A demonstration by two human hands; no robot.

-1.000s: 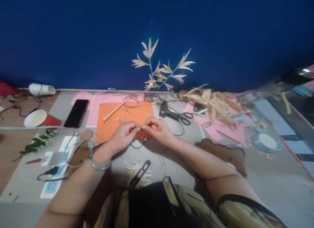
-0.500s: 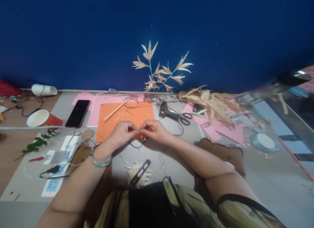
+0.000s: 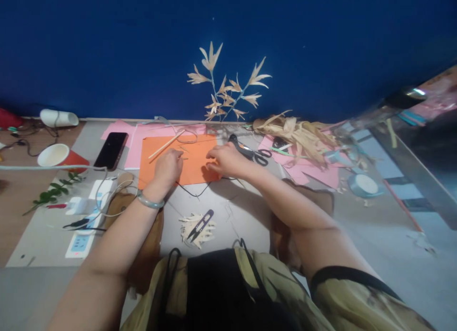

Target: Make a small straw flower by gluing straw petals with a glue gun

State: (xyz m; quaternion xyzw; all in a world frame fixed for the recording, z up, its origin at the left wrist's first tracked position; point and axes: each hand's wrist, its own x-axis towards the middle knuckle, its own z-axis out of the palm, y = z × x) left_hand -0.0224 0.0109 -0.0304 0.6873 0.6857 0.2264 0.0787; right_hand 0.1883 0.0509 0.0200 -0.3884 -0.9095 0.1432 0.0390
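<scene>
My left hand (image 3: 169, 166) is over the left part of an orange sheet (image 3: 200, 141), its fingers curled together beside a few thin pale slivers (image 3: 184, 150). Whether it pinches one of the slivers is too small to tell. Above the sheet's right edge is my right hand (image 3: 225, 160), thumb and fingers apart, with nothing visible between them. A pale thin stick (image 3: 166, 145) lies on the sheet past my left hand. Close to my right hand are black-handled scissors (image 3: 260, 157). Nearer my body, thread snips (image 3: 200, 225) rest on a heap of pale cut petals (image 3: 194, 236).
A branch of dried-husk flowers (image 3: 228, 91) stands at the back by the blue wall. Dried husks (image 3: 296, 135) lie on pink paper at right, near a ribbon spool (image 3: 364, 185). At left are a phone (image 3: 111, 151), a paper cup (image 3: 76, 160) and a power strip (image 3: 80, 243) with cables.
My hands, which were together fingertip to fingertip, have parted: the left moved left, the right moved slightly right and away from me. The whole view has shifted a little.
</scene>
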